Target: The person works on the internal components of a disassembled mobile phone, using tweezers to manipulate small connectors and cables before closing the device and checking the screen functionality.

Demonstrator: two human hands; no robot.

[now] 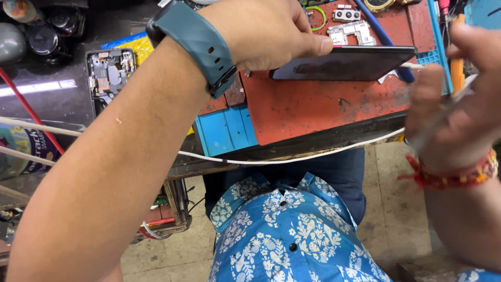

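A yellow label is lying at the bench's left, beside an opened phone body. The left hand is gripping a dark phone by its left edge, thumb pressing on top, tilted above the red mat. The right hand is closing blurred fingers round a thin metal tool, just right of the phone.

A teal wristband, a red-and-gold thread bracelet, and a blue floral shirt with dark buttons.
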